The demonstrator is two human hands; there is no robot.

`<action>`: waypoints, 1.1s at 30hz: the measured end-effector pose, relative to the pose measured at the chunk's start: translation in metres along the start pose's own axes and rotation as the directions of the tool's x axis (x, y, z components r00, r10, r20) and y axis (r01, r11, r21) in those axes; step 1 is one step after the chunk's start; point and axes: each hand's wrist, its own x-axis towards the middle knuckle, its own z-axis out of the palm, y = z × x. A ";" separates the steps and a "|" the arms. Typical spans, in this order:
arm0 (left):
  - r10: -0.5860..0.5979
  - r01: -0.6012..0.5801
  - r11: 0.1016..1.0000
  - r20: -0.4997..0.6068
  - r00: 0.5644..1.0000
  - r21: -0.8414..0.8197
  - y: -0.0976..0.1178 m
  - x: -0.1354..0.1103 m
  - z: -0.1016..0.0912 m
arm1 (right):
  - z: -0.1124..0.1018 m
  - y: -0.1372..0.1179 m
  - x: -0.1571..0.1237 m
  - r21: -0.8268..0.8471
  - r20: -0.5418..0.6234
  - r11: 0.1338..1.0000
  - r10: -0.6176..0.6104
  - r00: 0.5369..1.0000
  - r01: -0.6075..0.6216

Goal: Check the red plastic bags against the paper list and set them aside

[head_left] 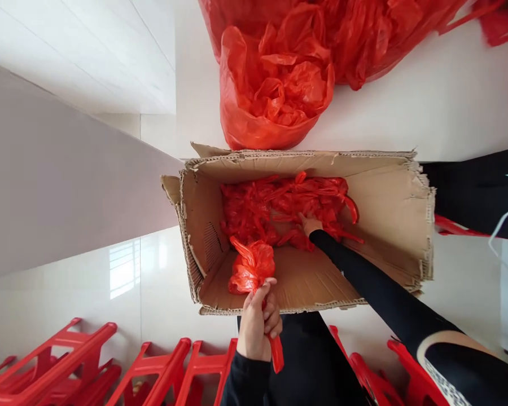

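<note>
My left hand (259, 322) is closed round a bunched red plastic bag (251, 266), holding it at the near rim of an open cardboard box (389, 208). My right hand (310, 224), in a black sleeve, reaches deep into the box and presses on a pile of folded red plastic bags (275, 206) at its bottom. Its fingers are mostly buried among the bags, so their grip is hidden.
A big red plastic sack (275, 90) stuffed with more red bags lies beyond the box on the white surface. Red plastic stools (88, 366) stand along the near edge. A dark garment with a white cord (482, 194) is at the right.
</note>
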 end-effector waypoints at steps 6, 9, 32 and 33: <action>-0.006 0.006 1.000 0.039 0.999 0.009 0.010 0.005 0.012 | -0.012 -0.004 -0.007 -0.055 -0.136 0.993 0.093 0.986 -0.101; -0.001 0.001 1.000 0.049 0.999 -0.008 0.018 0.010 0.015 | -0.027 -0.018 -0.029 -0.033 -0.147 0.999 0.015 0.989 -0.020; 0.135 -0.134 0.991 0.089 0.987 -0.017 0.024 0.030 0.027 | -0.018 -0.125 -0.126 0.556 0.150 0.828 -0.182 0.972 0.069; 0.127 -0.126 0.992 0.094 0.987 -0.019 0.025 0.029 0.026 | -0.014 -0.124 -0.125 0.547 0.185 0.834 -0.204 0.961 0.071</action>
